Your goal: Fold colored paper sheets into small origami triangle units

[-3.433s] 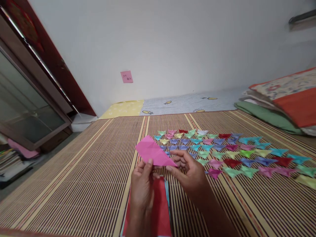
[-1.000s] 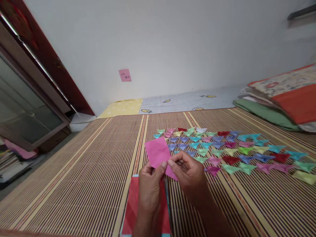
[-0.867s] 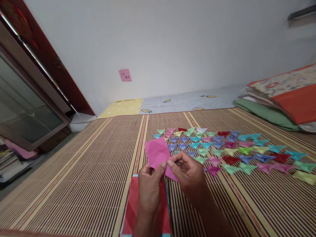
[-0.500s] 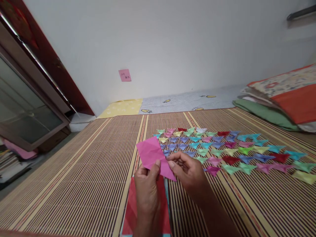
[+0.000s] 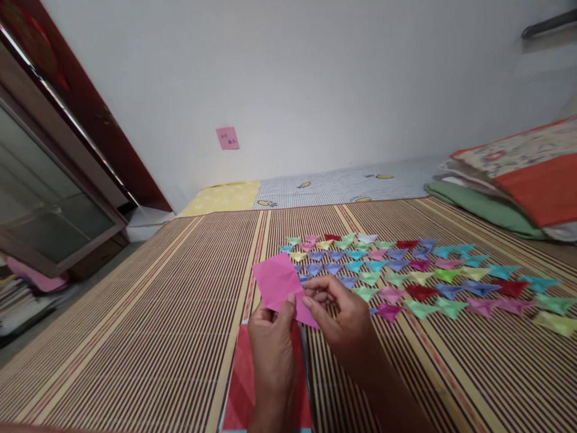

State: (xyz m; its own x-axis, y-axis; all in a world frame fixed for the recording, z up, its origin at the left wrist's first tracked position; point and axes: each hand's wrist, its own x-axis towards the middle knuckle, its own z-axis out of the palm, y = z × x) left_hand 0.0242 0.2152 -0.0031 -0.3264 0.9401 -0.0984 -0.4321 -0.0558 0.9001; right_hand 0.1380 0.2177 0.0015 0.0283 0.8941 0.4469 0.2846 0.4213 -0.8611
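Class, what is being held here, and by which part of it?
A pink sheet of paper, pinched along its lower edge by the left hand and near its right side by the right hand.

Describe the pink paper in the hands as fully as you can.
The pink paper is thin, matte and faintly creased, with a squarish upper part and a lower right part tapering to a point. It is held tilted above the mat, partly over the red paper. The left hand pinches its lower edge; the right hand touches its right side.

This looks like a home: a striped mat (image 5: 180, 313) lies under the hands, with 1 pile of pillows (image 5: 536, 180) beyond them.
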